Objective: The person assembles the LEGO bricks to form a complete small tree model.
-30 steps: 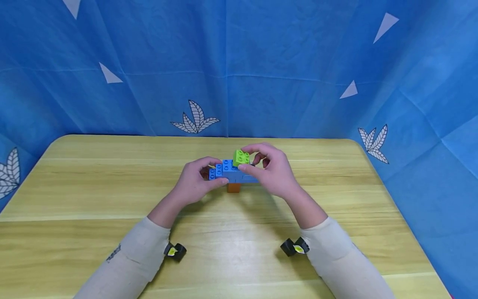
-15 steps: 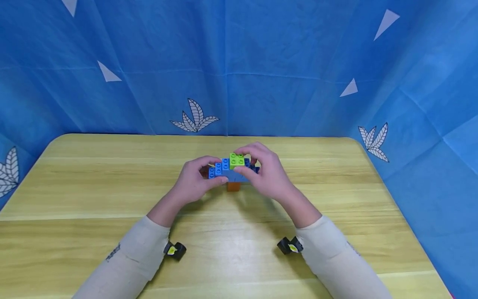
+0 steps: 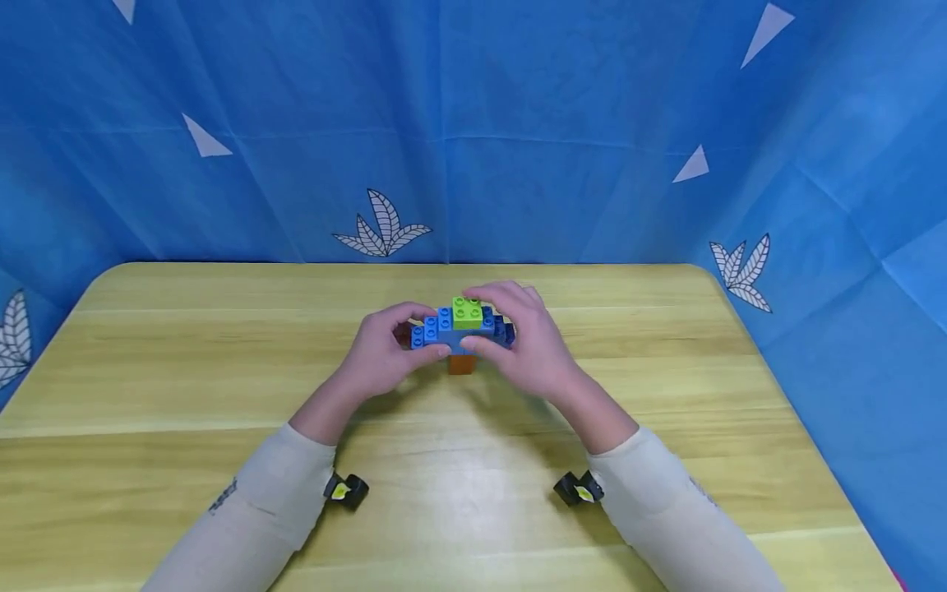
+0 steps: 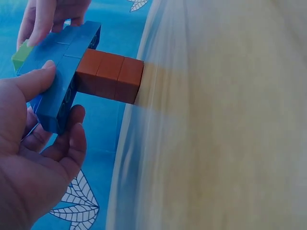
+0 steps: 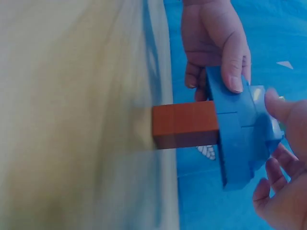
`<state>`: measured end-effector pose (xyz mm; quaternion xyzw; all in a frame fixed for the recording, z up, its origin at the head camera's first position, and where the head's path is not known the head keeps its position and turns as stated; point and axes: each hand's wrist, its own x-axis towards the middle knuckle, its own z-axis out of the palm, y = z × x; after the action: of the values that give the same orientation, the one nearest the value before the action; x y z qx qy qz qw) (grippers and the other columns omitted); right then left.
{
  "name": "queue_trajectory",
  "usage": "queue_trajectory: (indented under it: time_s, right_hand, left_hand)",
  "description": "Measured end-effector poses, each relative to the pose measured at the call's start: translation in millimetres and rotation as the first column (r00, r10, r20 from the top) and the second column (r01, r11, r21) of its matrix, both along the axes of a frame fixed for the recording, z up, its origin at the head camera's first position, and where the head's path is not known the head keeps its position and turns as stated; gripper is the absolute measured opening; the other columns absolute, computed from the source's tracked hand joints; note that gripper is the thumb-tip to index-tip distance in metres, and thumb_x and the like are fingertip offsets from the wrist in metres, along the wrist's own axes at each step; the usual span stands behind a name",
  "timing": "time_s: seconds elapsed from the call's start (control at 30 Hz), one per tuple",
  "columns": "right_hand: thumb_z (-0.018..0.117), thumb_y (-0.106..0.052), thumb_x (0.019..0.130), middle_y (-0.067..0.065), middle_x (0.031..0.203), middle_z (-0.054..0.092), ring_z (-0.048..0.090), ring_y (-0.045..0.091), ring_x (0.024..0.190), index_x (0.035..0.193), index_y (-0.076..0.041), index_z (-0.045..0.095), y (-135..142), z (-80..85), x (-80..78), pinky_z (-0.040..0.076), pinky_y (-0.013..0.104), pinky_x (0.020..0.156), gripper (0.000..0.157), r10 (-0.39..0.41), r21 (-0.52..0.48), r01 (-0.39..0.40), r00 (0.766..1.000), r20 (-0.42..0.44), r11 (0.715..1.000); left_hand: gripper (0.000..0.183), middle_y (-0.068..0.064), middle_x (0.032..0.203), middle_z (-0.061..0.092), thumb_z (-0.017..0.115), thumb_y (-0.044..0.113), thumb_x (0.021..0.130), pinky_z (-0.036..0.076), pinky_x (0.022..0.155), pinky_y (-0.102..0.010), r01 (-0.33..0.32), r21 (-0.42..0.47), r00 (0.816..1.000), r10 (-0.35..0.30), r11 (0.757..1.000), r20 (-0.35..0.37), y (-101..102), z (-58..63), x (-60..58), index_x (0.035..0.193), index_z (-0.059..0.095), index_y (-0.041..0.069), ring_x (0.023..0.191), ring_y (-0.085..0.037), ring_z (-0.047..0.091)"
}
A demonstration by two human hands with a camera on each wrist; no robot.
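A toy brick model stands at the middle of the table in the head view. Its narrow orange-brown brick stem bears a wide, stepped body of blue bricks. On the top sits a lime green two-by-two brick. My left hand grips the left end of the blue body, thumb on the near face and fingers behind. My right hand clasps the upper right part, its thumb on the blue face below the green brick and its index finger at the green brick's back. The stem's brick joints show in the left wrist view.
The wood-grain table reaches out on both sides of the model. A blue printed cloth hangs behind the table's far edge. Small black cameras sit at both sleeves.
The green brick, tilted in my right hand before, has moved left and down onto the blue bricks and lies level. My right thumb has slid down off it. My left hand keeps its grip.
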<state>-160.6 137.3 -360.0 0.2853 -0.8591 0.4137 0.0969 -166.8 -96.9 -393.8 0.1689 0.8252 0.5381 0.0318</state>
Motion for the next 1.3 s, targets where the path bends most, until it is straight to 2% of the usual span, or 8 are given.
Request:
queue_trajectory:
  time_s: [0.1,0.2,0.3,0.47,0.7,0.97,1.17,1.3]
  right_hand:
    - [0.086,-0.025,0.082,-0.001,0.14,0.051,0.042,0.022,0.127,0.144,-0.018,0.053,5.5,-5.2,3.6,0.04,0.05,0.099,0.071,-0.038,-0.01,0.039,0.998,0.058,0.999]
    - [0.09,-0.018,0.076,0.002,0.138,0.053,0.048,0.026,0.12,0.144,-0.017,0.053,12.5,-9.9,6.2,0.044,0.052,0.093,0.077,-0.083,-0.03,0.087,0.99,0.112,0.996]
    - [0.091,-0.01,0.074,0.006,0.131,0.057,0.052,0.032,0.109,0.138,-0.014,0.057,21.3,-15.2,8.8,0.045,0.053,0.088,0.072,-0.127,-0.043,0.135,0.98,0.152,0.99]
    - [0.089,-0.007,0.076,0.006,0.12,0.06,0.053,0.036,0.102,0.125,-0.01,0.062,31.9,-25.4,12.9,0.045,0.053,0.083,0.056,-0.182,-0.027,0.191,0.965,0.19,0.981]
    - [0.083,-0.009,0.083,0.0,0.111,0.065,0.057,0.025,0.096,0.116,-0.012,0.067,34.5,-33.1,13.6,0.046,0.051,0.077,0.037,-0.2,-0.035,0.209,0.965,0.167,0.977]
    - [0.08,-0.009,0.086,0.0,0.11,0.068,0.06,0.018,0.094,0.118,-0.01,0.07,31.6,-35.5,9.3,0.047,0.04,0.078,0.033,-0.209,-0.096,0.226,0.965,0.161,0.969]
    - [0.076,-0.008,0.09,0.003,0.112,0.067,0.063,0.017,0.095,0.121,-0.006,0.069,27.1,-39.3,2.2,0.052,0.037,0.08,0.032,-0.206,-0.177,0.247,0.953,0.222,0.953]
    - [0.074,-0.008,0.091,0.005,0.11,0.068,0.063,0.019,0.095,0.122,-0.004,0.07,25.0,-42.4,-2.3,0.052,0.036,0.081,0.031,-0.21,-0.19,0.263,0.942,0.261,0.946]
  left_hand:
    - [0.042,-0.004,0.106,0.064,0.083,0.024,0.086,0.052,0.072,-0.037,0.004,-0.007,1.0,-0.004,1.0,-0.007,0.9,1.2,-1.3,0.122,0.066,0.01,0.085,-0.029,0.058]
    - [0.047,-0.004,0.11,0.064,0.084,0.024,0.084,0.053,0.076,-0.037,-0.002,-0.018,1.0,0.002,1.0,0.002,0.7,3.0,-1.4,0.125,0.065,0.011,0.09,-0.028,0.059]
    - [0.051,-0.003,0.116,0.064,0.086,0.023,0.082,0.054,0.083,-0.036,-0.019,-0.036,1.0,0.019,0.999,0.009,-2.1,4.5,-0.2,0.127,0.063,0.012,0.097,-0.024,0.06]
    - [0.051,-0.003,0.115,0.065,0.087,0.01,0.078,0.054,0.085,-0.038,-0.043,-0.029,0.999,0.043,0.999,-0.006,-10.2,4.2,4.3,0.123,0.063,0.01,0.102,-0.022,0.06]
    - [0.043,-0.006,0.109,0.067,0.085,0.004,0.08,0.053,0.085,-0.039,-0.06,-0.025,0.998,0.06,0.998,-0.026,-15.2,3.5,7.2,0.117,0.064,0.003,0.098,-0.023,0.063]
    - [0.037,-0.006,0.106,0.066,0.082,0.009,0.085,0.054,0.082,-0.032,-0.091,-0.035,0.996,0.091,0.995,0.011,-15.3,4.0,6.8,0.118,0.066,0.006,0.093,-0.022,0.063]
    - [0.04,-0.008,0.109,0.063,0.082,0.006,0.083,0.055,0.081,-0.032,-0.113,-0.026,0.994,0.112,0.993,-0.017,-13.8,3.4,3.7,0.12,0.066,0.002,0.093,-0.023,0.064]
    - [0.043,-0.008,0.109,0.063,0.082,0.007,0.084,0.055,0.08,-0.032,-0.127,-0.049,0.992,0.127,0.991,-0.006,-12.6,1.8,2.4,0.123,0.066,0.001,0.092,-0.023,0.064]
